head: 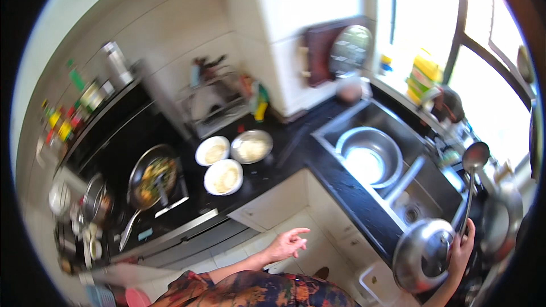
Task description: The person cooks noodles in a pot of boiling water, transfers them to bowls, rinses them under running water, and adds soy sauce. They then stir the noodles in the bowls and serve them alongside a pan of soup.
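Note:
My right hand (462, 243) is closed around the handle of a metal ladle (474, 156), its bowl raised near the sink's right end. A domed metal pot lid (422, 256) lies just left of that hand; whether the fingers touch it I cannot tell. My left hand (288, 245) is held out over the floor, fingers apart and partly bent, with nothing in it. On the stove at left stands a frying pan (152, 177) of cooked food with a utensil in it. Two white bowls (223, 177) and a metal bowl (251, 146) of pale food stand beside the stove.
A large metal basin (369, 157) sits in the double sink (420, 196). Bottles stand on a shelf over the stove, near a pot (99, 200). A yellow jug (423, 76) is on the windowsill. A knife rack (217, 102) stands against the wall. Several pans crowd the right edge.

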Available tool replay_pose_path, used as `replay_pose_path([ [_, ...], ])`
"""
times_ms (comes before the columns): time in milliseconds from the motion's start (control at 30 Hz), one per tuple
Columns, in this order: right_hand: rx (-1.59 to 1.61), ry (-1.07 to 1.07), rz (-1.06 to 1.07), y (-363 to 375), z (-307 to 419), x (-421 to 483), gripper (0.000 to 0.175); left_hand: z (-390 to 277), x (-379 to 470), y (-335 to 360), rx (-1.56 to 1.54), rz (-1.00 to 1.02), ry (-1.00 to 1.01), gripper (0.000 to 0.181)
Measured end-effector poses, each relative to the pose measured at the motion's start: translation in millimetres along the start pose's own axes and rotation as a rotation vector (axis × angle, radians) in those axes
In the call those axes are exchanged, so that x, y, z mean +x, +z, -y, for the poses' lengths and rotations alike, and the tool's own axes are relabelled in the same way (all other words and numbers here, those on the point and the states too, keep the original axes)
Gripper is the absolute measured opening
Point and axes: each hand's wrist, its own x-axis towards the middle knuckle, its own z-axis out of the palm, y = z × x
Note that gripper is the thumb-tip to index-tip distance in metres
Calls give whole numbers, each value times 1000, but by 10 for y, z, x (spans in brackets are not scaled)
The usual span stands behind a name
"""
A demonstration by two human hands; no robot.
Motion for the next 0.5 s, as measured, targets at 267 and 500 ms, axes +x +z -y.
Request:
replay_pose_path([
  [267,544,166,862,2151,1312,-1091,17,287,-1186,-1528,-163,-202,137,42],
  [500,857,39,1265,3833,2436,-2137,64,896,-2338,-2826,-261,-450,144,40],
])
